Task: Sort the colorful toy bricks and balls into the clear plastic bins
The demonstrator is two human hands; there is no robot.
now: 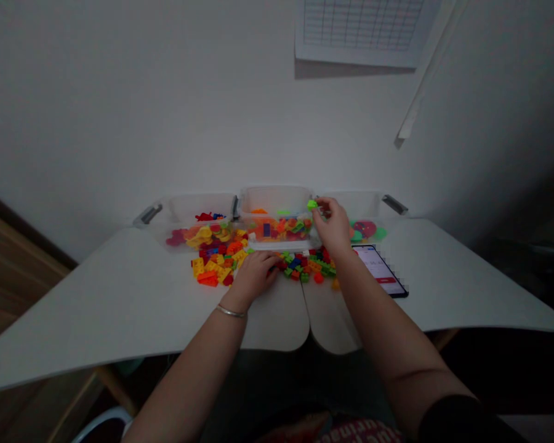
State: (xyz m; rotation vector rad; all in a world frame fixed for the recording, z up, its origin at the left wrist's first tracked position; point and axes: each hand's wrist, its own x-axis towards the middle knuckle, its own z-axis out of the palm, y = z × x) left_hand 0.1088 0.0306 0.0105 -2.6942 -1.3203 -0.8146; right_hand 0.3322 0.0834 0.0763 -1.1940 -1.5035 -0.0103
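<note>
My right hand (333, 226) is raised at the front right corner of the middle clear bin (277, 200), its fingertips pinching a lime green toy brick (313, 204). Lower down, my left hand (257, 274) rests at the pile of toy bricks (216, 267) on the table. Its fingers curl in beside dark red bricks, and whatever lies between the fingertips is hidden. The loose bricks are yellow, orange, red, blue and green, spread on both sides of this hand. More coloured pieces show through the middle bin's front wall.
Two more clear bins stand against the wall: a left bin (198, 206) with yellow and red pieces, and a right bin (357, 206) with green and pink ones. A phone (383, 274) lies right of my right forearm. The white table (133, 301) has a seam and rounded front corners.
</note>
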